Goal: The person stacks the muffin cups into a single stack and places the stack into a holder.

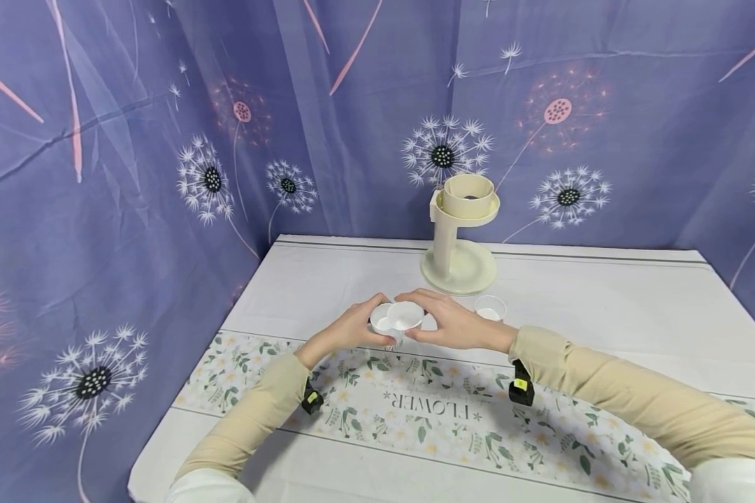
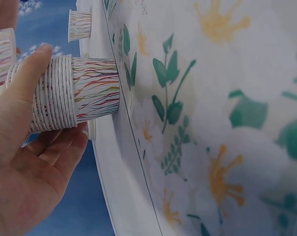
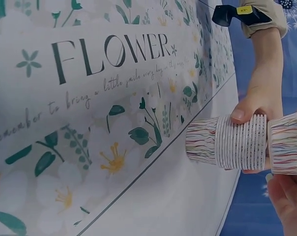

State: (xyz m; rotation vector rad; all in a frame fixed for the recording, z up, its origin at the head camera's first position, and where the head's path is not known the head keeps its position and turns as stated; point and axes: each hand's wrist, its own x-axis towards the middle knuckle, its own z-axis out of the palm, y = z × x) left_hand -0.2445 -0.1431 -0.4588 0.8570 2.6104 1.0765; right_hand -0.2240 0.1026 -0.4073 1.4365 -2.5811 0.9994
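The left hand (image 1: 347,328) grips the cup stack (image 2: 74,93), base on the table (image 1: 604,293); the right hand (image 1: 456,323) holds one cup (image 3: 287,143) just beside the stack's rims, long axes upright

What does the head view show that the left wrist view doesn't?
Only the head view shows the cream stand, the right hand holding a cup, and both sleeves. Only the left wrist view shows the cups' striped sides and the stack's many nested rims. Both show the left hand gripping the stack, the lone cup and the floral tablecloth.
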